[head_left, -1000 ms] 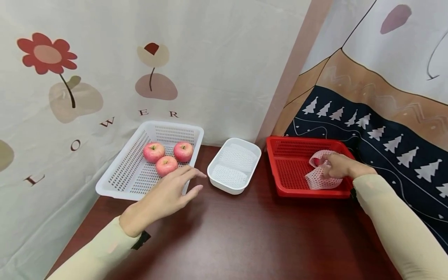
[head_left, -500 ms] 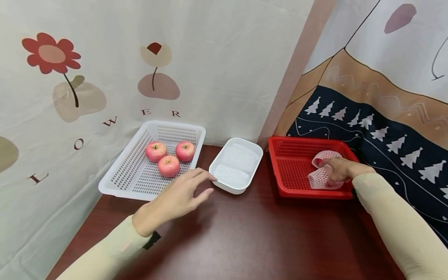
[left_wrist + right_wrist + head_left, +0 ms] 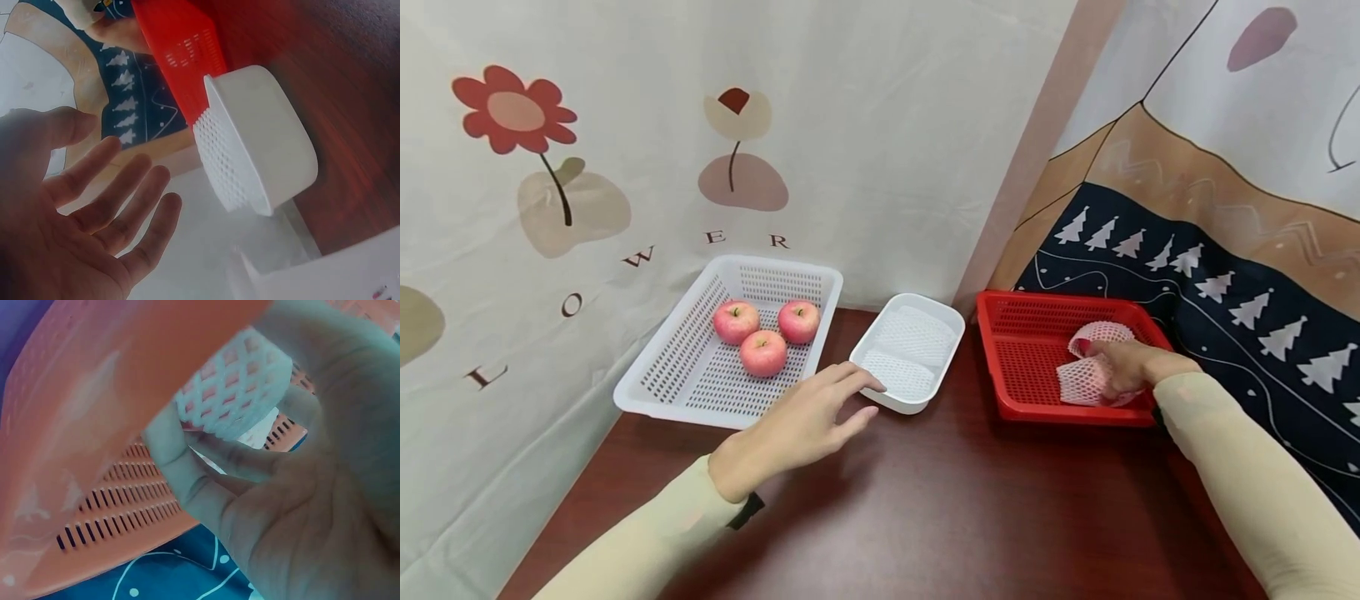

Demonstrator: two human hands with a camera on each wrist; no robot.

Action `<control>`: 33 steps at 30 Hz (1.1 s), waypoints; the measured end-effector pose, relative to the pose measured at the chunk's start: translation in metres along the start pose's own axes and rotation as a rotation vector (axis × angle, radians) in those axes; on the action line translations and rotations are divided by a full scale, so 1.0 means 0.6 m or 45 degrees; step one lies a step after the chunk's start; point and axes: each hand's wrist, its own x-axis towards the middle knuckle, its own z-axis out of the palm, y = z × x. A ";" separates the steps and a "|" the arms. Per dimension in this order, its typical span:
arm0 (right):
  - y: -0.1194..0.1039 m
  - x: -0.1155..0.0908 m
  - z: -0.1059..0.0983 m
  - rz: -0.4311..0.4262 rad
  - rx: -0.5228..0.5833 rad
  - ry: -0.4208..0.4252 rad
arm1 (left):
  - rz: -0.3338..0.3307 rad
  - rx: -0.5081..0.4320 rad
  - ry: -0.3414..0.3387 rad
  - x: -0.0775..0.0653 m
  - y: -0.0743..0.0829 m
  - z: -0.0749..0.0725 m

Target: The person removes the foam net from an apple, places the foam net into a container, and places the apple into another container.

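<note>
My right hand (image 3: 1123,367) reaches into the red basket (image 3: 1067,414), its fingers curled round a white foam fruit net (image 3: 234,387). Two such nets show there in the head view: a ring-shaped one (image 3: 1105,333) at the back and a flattened one (image 3: 1078,383) in front, partly hidden by the hand. My left hand (image 3: 805,429) hovers over the table with relaxed, spread fingers and holds nothing. Its fingertips overlap the near left corner of a small white tray (image 3: 898,404), which is lined with white netted foam (image 3: 913,333).
At the left, a white slotted basket (image 3: 651,396) holds three red apples (image 3: 763,354). All the containers stand on a dark red wooden table (image 3: 955,517). A printed curtain (image 3: 887,150) hangs close behind, and another with tree shapes (image 3: 1225,308) hangs at the right.
My left hand has moved right, from beside the white basket to the near corner of the small tray. My right hand stays in the red basket, shifting slightly at the nets.
</note>
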 end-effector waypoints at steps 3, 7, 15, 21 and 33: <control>-0.004 -0.001 0.002 -0.033 0.004 -0.006 | -0.006 0.014 -0.011 0.003 0.006 0.005; -0.017 -0.006 0.010 -0.090 0.000 0.022 | 0.000 0.022 -0.027 0.008 0.011 0.011; -0.042 -0.011 0.020 -0.265 -0.066 0.246 | -0.005 -0.023 -0.075 0.017 0.018 0.021; -0.065 -0.015 0.017 -0.264 -0.011 0.284 | -0.004 -0.058 -0.092 0.026 0.022 0.029; -0.119 -0.046 0.015 -0.264 0.012 0.427 | 0.009 -0.088 -0.083 0.041 0.031 0.050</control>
